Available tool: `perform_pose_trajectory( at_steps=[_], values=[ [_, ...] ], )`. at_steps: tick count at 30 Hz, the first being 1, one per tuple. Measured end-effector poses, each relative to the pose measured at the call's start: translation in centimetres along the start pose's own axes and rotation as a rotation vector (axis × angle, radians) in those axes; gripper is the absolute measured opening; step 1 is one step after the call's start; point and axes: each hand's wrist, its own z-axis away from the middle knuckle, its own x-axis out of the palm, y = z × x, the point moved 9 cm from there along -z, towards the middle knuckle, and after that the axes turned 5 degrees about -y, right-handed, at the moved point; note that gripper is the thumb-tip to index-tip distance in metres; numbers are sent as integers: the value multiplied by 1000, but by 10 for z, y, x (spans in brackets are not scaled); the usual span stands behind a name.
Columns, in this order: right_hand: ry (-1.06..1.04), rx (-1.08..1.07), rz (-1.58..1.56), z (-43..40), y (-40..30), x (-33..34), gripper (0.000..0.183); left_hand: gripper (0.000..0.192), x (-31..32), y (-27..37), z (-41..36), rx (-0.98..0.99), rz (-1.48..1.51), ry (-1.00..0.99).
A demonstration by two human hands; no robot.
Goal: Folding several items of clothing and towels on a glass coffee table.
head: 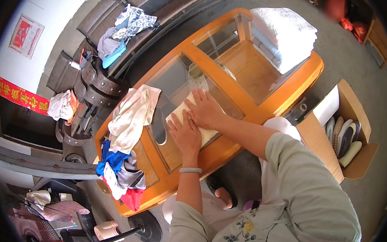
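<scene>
A folded cream cloth (209,135) lies on the glass top of an orange wooden coffee table (250,108). My left hand (185,133) rests flat on its near left part, fingers slightly spread, with a bangle on the wrist. My right hand (205,109) presses flat on its upper part, just touching the left hand. Neither hand grips anything. Left of the hands lies a crumpled cream and pink cloth (130,117). Beyond it, at the table's left end, blue (113,157), grey (132,173) and red (132,198) garments are heaped.
White folded towels (285,36) are stacked at the table's far right end. An open cardboard box (321,142) with rolled textiles stands on the floor at right. Clothes (133,20) lie on a brown sofa (96,18). A fan (34,224) is at lower left.
</scene>
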Motion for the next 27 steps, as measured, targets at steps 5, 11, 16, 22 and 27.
perform_pose_trajectory(
  at_steps=[5, 11, 16, 22, 27],
  values=[
    [46, -56, 20, 7, -17, -13, 48, 44, -4, -14, 4, 26, 84, 97],
    [26, -154, -142, 14, -8, -23, 50, 44, -3, -9, 6, 37, 107, 118],
    [78, -109, -101, 14, -3, -21, 48, 43, -3, -12, 6, 16, 102, 131],
    [115, -158, -118, 31, -34, -21, 46, 42, -3, -14, 6, 38, 70, 145],
    [102, -171, -57, 29, -19, -37, 43, 41, -1, -15, 5, 56, 80, 187]
  ],
)
